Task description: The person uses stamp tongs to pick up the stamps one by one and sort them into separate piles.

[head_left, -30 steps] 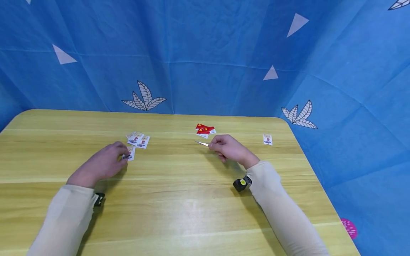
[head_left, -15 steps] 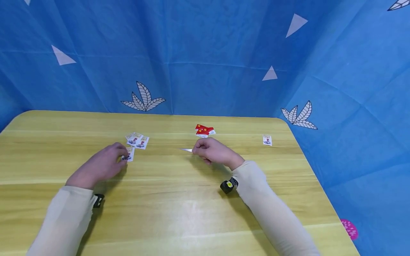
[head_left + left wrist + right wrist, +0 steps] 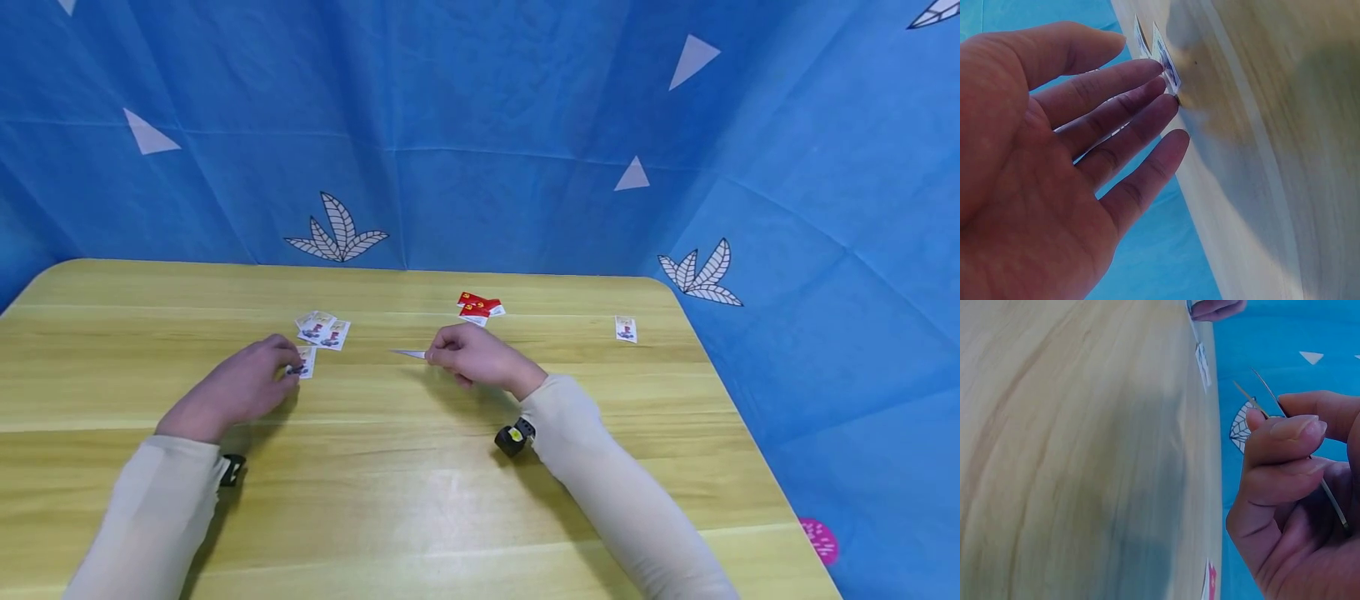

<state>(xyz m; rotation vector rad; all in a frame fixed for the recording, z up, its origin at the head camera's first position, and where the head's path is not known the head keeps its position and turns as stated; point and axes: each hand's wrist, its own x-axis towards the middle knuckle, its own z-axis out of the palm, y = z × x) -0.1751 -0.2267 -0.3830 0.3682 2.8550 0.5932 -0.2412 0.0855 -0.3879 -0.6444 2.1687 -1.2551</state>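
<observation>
Tweezers (image 3: 408, 354) in the head view were positioned above the surface (image 3: 375, 483), pinched in the grip of the right hand (image 3: 480, 358); the left hand (image 3: 251, 382) was at a single card (image 3: 307, 363), beside overlapping cards (image 3: 325, 330). The left wrist view showed the left grip wide, fingers extended. In the right wrist view, the tweezers' tips stood apart.

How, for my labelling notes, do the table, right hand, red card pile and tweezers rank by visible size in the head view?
Table
Right hand
Red card pile
Tweezers (partly hidden by hand)
</observation>
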